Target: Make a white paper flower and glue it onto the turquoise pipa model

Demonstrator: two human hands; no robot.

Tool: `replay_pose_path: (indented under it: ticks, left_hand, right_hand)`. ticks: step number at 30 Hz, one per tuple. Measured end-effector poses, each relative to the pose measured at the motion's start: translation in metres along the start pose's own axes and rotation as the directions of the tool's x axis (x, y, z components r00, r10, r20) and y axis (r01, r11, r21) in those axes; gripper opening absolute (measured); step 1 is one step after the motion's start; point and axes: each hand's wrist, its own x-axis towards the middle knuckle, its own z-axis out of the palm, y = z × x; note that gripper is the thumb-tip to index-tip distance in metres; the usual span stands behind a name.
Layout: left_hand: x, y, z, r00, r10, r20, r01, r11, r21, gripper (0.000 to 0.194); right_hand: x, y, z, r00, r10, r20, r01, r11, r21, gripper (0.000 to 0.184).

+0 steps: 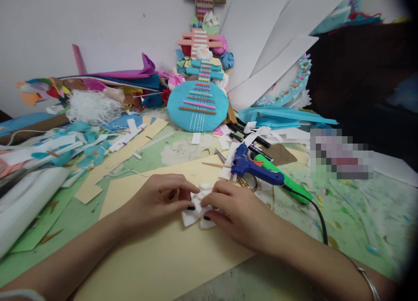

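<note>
A small piece of crumpled, folded white paper (197, 209) lies low over a cream sheet of card (156, 253). My left hand (166, 194) pinches its left side between thumb and fingers. On the right side, my right hand (228, 207) has its thumb and fingers closed on the same paper. Part of the paper is hidden behind the right fingers. Just beyond my right hand rests a blue hot glue gun (257, 170), with scissors (250, 182) partly under it.
A green tube-like object (294, 188) and black markers (261, 151) lie behind the glue gun, whose cable runs right. A blue paper lute (197, 105) leans at the back. Paper scraps (68, 146) and a white roll (32, 205) lie left.
</note>
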Motion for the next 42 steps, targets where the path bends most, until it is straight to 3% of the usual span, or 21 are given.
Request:
replay_pose_path:
  ticks: [6, 17, 26, 36, 42]
  left_hand:
    - [-0.0026, -0.0044, 0.0034, 1.000, -0.005, 0.002, 0.005, 1.000, -0.024, 0.017]
    - [-0.0019, -0.0026, 0.0061, 0.991, -0.136, 0.007, 0.136, 0.983, -0.127, 0.019]
    - [-0.0011, -0.0015, 0.0042, 0.998, -0.057, 0.004, 0.057, 0.996, -0.067, 0.014]
    - [0.0009, 0.0009, 0.0011, 0.997, 0.071, -0.015, -0.071, 0.997, -0.009, 0.011]
    - [-0.0009, 0.0000, 0.0010, 0.996, 0.086, -0.012, -0.086, 0.996, 0.002, 0.014]
  right_hand:
    - [-0.0002, 0.0006, 0.0009, 1.000, 0.004, 0.001, -0.004, 1.000, 0.000, 0.020]
    - [-0.0006, 0.0029, 0.0032, 1.000, 0.006, -0.018, -0.006, 1.000, 0.014, 0.017]
    - [-0.0021, 0.0026, 0.0015, 0.998, 0.003, -0.057, -0.001, 1.000, 0.025, 0.014]
    - [-0.0004, 0.0037, 0.0046, 1.000, -0.005, -0.024, 0.005, 1.000, 0.015, 0.018]
    - [-0.0008, 0.0024, 0.0038, 1.000, 0.007, -0.018, -0.006, 1.000, 0.025, 0.017]
